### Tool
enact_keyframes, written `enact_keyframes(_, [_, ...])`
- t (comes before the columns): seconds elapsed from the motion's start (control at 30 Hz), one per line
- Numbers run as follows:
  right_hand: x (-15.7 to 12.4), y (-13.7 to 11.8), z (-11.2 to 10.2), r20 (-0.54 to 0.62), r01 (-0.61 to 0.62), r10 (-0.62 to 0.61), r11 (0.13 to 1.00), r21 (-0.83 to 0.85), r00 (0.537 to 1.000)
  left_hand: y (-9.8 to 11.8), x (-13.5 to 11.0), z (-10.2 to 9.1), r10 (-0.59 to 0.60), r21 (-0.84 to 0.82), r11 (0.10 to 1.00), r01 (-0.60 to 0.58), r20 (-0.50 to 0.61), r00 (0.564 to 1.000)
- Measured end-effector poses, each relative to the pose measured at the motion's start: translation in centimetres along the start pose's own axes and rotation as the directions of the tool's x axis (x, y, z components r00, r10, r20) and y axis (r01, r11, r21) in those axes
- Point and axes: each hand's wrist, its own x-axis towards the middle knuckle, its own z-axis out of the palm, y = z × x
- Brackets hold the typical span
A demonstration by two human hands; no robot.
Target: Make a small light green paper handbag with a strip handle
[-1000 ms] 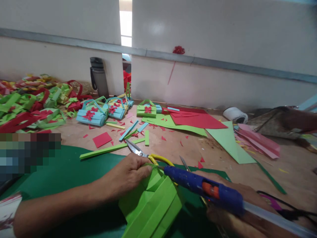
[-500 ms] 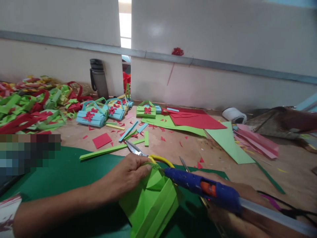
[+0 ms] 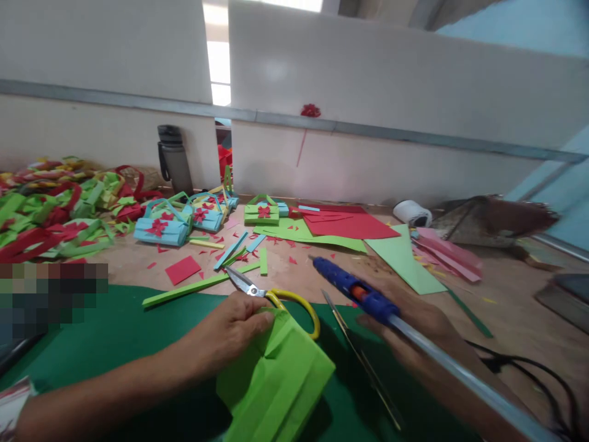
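Note:
Between the thumb and fingers of my left hand (image 3: 239,328) is the top edge of a folded green paper bag (image 3: 280,380). My right hand (image 3: 414,325) grips a blue glue gun (image 3: 352,288) with a clear glue stick (image 3: 455,368) sticking out of its back. Its nozzle points up and left, apart from the paper. Yellow-handled scissors (image 3: 294,301) lie just beyond the bag, partly hidden by it and my left hand. A slim pointed metal tool (image 3: 363,356) rests on the green mat (image 3: 179,325) between my hands.
Finished little paper bags (image 3: 161,230) with red flowers stand behind the mat. A heap of coloured paper bags (image 3: 59,209) fills the left. Red sheets (image 3: 354,222), paper strips and scraps cover the table. A grey bottle (image 3: 175,162) stands by the white partition; a cable (image 3: 524,362) runs at right.
The glue gun has moved away from the green bag's top edge, up and to the right. My left hand still holds the bag, which has tilted. The camera view has shifted slightly.

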Motion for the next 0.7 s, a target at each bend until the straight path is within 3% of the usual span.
enact_keyframes(0.07, [0.4,0.5,0.7,-0.045,-0.025,0.024,0.999,-0.035,0.999,0.0,-0.5,0.1,0.005,-0.046,0.999,-0.004,0.013,1.0])
enact_keyframes(0.13, [0.4,1.0,1.5,-0.074,-0.059,0.044,0.976,-0.209,0.996,-0.2,-1.0,0.2,0.011,-0.088,0.996,-0.01,0.012,1.0])
enact_keyframes(0.23, [0.1,1.5,2.4,0.045,-0.021,0.047,0.888,-0.46,0.998,-1.0,-2.0,0.3,-0.002,-0.147,0.989,-0.005,-0.043,0.999])
enact_keyframes(0.3, [-0.1,1.6,2.9,0.089,0.002,0.05,0.861,-0.509,0.995,-1.6,-2.7,0.5,-0.01,-0.186,0.982,-0.008,-0.098,0.995])
enact_keyframes(0.5, [-0.6,1.9,3.6,0.111,0.053,0.002,0.87,-0.491,0.994,-2.7,-4.6,1.1,0.012,-0.255,0.965,-0.063,-0.196,0.981])
enact_keyframes(0.6, [0.4,0.9,2.0,0.162,0.121,-0.051,0.88,-0.459,0.986,-2.9,-4.9,1.0,0.036,-0.255,0.962,-0.094,-0.223,0.974])
enact_keyframes(0.7, [3.2,-1.8,-0.4,0.217,0.186,-0.125,0.938,-0.293,0.968,-3.0,-4.9,0.9,0.05,-0.254,0.961,-0.111,-0.232,0.971])
